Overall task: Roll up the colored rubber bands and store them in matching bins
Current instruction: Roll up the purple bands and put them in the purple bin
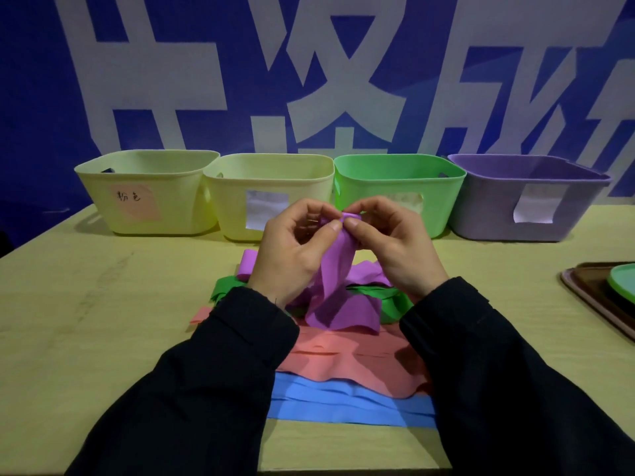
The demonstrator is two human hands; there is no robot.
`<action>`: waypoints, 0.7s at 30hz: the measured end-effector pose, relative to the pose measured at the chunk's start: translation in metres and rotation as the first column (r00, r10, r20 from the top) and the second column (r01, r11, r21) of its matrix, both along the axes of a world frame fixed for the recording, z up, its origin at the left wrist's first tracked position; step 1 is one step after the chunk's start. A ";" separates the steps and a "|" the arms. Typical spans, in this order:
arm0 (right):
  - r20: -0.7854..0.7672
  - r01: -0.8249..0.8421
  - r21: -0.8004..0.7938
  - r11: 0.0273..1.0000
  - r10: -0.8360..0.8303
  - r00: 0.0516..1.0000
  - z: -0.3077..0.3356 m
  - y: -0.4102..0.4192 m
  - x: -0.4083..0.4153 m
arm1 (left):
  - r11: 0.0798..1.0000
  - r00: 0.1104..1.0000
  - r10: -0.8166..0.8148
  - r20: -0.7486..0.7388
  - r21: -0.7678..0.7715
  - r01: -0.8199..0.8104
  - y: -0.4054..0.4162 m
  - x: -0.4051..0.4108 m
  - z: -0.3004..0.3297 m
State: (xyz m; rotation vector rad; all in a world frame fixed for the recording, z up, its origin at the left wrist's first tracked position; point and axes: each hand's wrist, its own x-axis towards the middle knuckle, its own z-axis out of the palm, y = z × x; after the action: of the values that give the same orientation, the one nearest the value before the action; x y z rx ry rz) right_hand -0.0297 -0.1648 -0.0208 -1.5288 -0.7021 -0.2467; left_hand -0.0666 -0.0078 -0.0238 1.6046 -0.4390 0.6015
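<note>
Closest to me are my two dark sleeves (213,379), reaching forward over a flat blue band (343,403) that lies on the bench (86,321) near its front edge. Just beyond it, partly overlapping it, is a salmon-pink band (347,355), and past that a loose heap of green bands (388,297) and purple bands (371,274).

I have one purple band (338,269) lifted out of that heap. My left hand (292,245) and right hand (395,242) meet at its top end, each pinching it between thumb and fingertips, where a small tight roll (350,217) has formed. The rest of the band hangs down between my wrists and its lower end rests on the pile.

Along the back of the bench I see four bins in a row, touching or nearly so: a pale yellow bin (147,190) with a pink handwritten label, a second pale yellow bin (268,194) with a white label, a green bin (398,190) directly behind my hands, and a purple bin (525,197) at the right with a white label. At the far right edge a brown tray (591,297) carries a green plate (622,280), both cut off by the frame.
</note>
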 end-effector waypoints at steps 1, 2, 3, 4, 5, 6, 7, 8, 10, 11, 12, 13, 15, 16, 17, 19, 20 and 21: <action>0.019 0.003 -0.005 1.000 -0.003 1.000 0.000 0.000 0.000 | 1.000 1.000 0.006 -0.008 -0.004 -0.006 -0.001 0.000 0.000; 0.034 0.010 -0.014 1.000 -0.010 0.999 -0.001 0.001 -0.001 | 1.000 1.000 0.020 -0.019 -0.001 -0.020 -0.002 0.001 -0.001; 0.047 0.018 -0.022 1.000 -0.017 0.999 -0.001 0.001 0.000 | 0.999 0.999 0.040 -0.027 0.012 -0.040 -0.003 0.002 -0.002; 0.057 0.022 -0.028 0.999 -0.021 0.998 -0.002 0.001 -0.001 | 0.998 0.998 0.062 -0.028 0.026 -0.061 -0.003 0.002 -0.003; 0.067 0.029 -0.032 0.999 -0.027 0.997 -0.002 0.001 0.000 | 0.996 0.996 0.083 -0.028 0.032 -0.082 -0.003 0.003 -0.004; 0.074 0.036 -0.032 0.999 -0.033 0.997 -0.002 0.001 -0.001 | 0.995 0.995 0.093 -0.034 0.026 -0.092 -0.002 0.003 -0.004; 0.079 0.039 -0.029 0.999 -0.037 0.996 -0.002 0.001 -0.001 | 0.995 0.994 0.096 -0.047 0.009 -0.096 -0.001 0.003 -0.003; 0.081 0.035 -0.025 0.999 -0.033 0.996 -0.002 0.001 -0.001 | 0.996 0.994 0.093 -0.055 0.001 -0.093 0.000 0.003 -0.002; 0.088 0.031 -0.022 0.999 -0.029 0.996 -0.001 0.001 -0.003 | 0.994 0.995 0.100 -0.028 0.034 -0.099 0.002 0.003 0.000; 0.091 0.031 -0.020 0.999 -0.030 0.995 0.001 0.001 -0.004 | 0.993 0.994 0.108 -0.014 0.048 -0.107 0.002 0.002 0.002; 0.088 0.028 -0.013 1.000 -0.027 0.996 0.002 0.001 -0.004 | 0.994 0.995 0.103 -0.007 0.044 -0.103 0.002 0.002 0.004; 0.078 0.021 -0.005 1.000 -0.020 0.997 0.004 0.001 -0.005 | 0.995 0.996 0.090 -0.005 0.030 -0.090 0.002 0.002 0.005; 0.031 0.002 0.014 1.000 -0.003 1.000 0.008 0.000 -0.005 | 0.997 0.997 0.072 0.005 0.005 -0.072 0.002 0.000 0.007; -0.001 -0.001 0.016 1.000 0.001 1.000 0.009 -0.001 -0.004 | 0.997 0.997 0.076 0.018 0.010 -0.077 0.002 0.000 0.007; -0.028 -0.001 0.009 1.000 0.002 1.000 0.009 -0.001 -0.003 | 0.996 0.996 0.082 0.026 0.023 -0.082 0.002 -0.001 0.007; -0.037 0.013 -0.016 1.000 -0.013 0.999 0.007 -0.001 -0.001 | 0.996 0.996 0.082 0.025 0.041 -0.083 0.003 0.000 0.006; -0.020 0.027 -0.021 0.999 -0.027 0.999 0.006 -0.001 -0.001 | 0.997 0.998 0.068 0.009 0.033 -0.068 0.003 0.000 0.006; 0.007 0.049 -0.018 0.999 -0.049 0.999 0.005 -0.001 0.000 | 0.998 0.998 0.055 -0.007 0.025 -0.055 0.002 0.000 0.006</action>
State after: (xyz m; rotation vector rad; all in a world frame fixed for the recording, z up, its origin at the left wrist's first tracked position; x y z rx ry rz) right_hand -0.0295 -0.1659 -0.0162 -1.5648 -0.6738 -0.2829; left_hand -0.0664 -0.0059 -0.0182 1.6464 -0.3986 0.6336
